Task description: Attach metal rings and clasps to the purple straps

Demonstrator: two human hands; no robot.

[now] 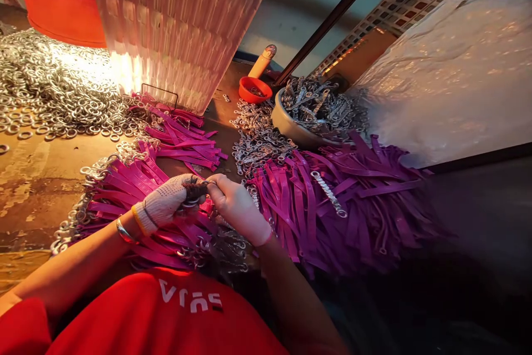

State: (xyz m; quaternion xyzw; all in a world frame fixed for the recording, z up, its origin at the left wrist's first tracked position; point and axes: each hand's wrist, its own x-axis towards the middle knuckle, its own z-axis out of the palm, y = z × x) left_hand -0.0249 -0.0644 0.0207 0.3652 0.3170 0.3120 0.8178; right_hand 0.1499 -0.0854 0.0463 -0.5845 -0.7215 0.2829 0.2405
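Close in front of my body, my two hands meet above a heap of purple straps. My left hand (166, 202), in a dotted knit glove with blackened fingertips, is closed, with a silvery metal ring (190, 203) showing under its fingers. A thin pale glove covers my right hand (236, 205); its thumb and finger pinch something small and dark at the left fingertips, too small to name. Purple straps with metal rings on their ends (124, 180) fan out around my left hand. More purple straps (303, 194) lie right of my right hand, with a metal chain link piece (329, 194) on top.
A large pile of metal rings (62, 89) lies under a red lamp (64, 6) at the left. Behind my hands stands a ribbed translucent panel (174, 22). A red bowl (254, 90) and a grey basin (286, 122) of metal pieces sit further back.
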